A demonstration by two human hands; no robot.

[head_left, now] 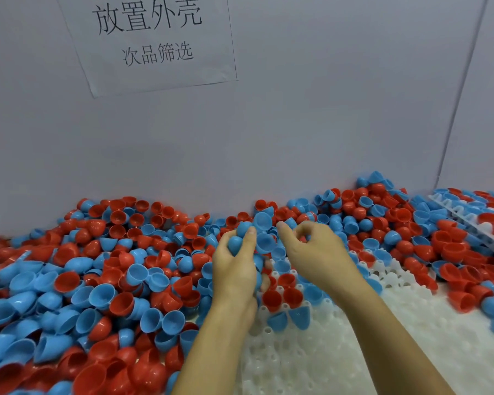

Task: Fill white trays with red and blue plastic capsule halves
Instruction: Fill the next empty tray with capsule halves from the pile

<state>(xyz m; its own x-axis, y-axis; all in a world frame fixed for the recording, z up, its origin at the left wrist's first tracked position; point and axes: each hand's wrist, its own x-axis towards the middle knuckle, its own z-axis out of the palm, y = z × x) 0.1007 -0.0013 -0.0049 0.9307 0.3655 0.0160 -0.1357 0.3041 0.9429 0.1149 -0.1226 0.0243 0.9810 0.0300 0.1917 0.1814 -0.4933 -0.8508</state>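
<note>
A deep pile of red and blue capsule halves (103, 280) covers the bench from the left edge to the back wall. A white tray (411, 346) with rows of round sockets lies at lower right, with a few red halves (273, 299) and blue halves (300, 316) seated near its far left corner. My left hand (234, 269) grips several blue halves (237, 242) stacked in its curled fingers. My right hand (314, 252) hovers just right of it above the tray's far end, fingers curled with thumb and forefinger close together; nothing shows between them.
A second white tray (468, 220), partly filled, leans at the far right on the pile. A grey wall with a taped paper sign (149, 41) closes the back. More loose halves (468, 280) lie along the tray's right side.
</note>
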